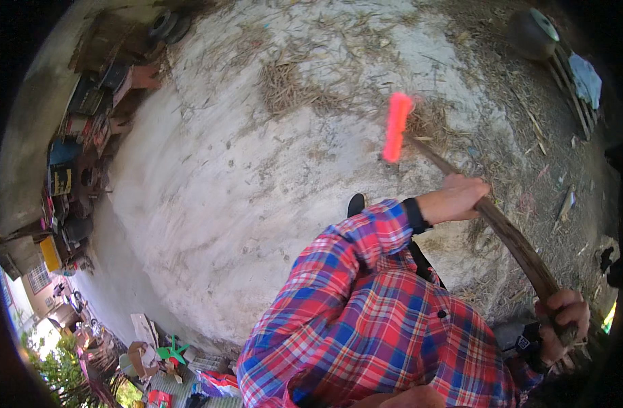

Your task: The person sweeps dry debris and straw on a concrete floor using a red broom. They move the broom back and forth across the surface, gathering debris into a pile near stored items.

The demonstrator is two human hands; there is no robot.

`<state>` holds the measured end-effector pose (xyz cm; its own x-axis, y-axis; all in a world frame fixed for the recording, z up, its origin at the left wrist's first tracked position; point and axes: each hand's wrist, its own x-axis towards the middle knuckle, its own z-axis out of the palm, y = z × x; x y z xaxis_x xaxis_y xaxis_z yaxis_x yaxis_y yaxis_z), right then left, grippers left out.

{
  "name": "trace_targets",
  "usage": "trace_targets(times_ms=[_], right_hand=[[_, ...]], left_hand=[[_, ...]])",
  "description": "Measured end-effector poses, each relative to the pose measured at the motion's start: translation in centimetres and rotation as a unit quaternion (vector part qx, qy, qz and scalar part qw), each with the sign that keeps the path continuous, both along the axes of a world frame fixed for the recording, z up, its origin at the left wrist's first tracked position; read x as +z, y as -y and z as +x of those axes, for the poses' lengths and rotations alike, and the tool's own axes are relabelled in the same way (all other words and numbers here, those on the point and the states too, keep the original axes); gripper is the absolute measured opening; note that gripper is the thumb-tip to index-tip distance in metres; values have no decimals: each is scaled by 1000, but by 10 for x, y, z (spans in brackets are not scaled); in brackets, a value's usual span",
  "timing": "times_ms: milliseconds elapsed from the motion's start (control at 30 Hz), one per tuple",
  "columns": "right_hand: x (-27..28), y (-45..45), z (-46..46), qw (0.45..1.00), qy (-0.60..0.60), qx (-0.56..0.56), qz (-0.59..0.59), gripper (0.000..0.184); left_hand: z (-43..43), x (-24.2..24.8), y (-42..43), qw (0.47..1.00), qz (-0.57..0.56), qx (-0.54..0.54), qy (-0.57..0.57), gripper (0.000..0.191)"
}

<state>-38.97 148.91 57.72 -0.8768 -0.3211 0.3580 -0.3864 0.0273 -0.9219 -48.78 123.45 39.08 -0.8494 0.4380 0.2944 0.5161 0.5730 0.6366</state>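
Observation:
My left hand [457, 196], with a black cuff at the wrist, grips the middle of a long, rough wooden handle [513, 242]. Near its upper end, my right hand [566, 321] is closed around the same handle; a dark watch [525, 342] shows at that wrist. At the far end sits a bright pink-red, bar-shaped head [397, 127], blurred, so whether it is a broom head or another tool head is unclear. It lies over or just above the pale ground, beside a clump of dry leaves [429, 122].
A larger heap of dry leaves [286, 89] lies on the pale ground [214, 204]. Stacked boxes and clutter [79, 178] line the left wall. A rounded vessel [533, 35] and wooden slats [571, 94] stand far right. One dark shoe [356, 204] shows beneath my arm.

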Motion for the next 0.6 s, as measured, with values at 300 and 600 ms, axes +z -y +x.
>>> trace_targets(times_ms=[300,600], right_hand=[[-134,83,-57,951,223,204,-67,29],[-100,-75,-49,988,155,7,1,23]], left_hand=[[69,-91,127,929,-221,176,241,23],[-24,-141,-71,991,-102,38,78,26]])
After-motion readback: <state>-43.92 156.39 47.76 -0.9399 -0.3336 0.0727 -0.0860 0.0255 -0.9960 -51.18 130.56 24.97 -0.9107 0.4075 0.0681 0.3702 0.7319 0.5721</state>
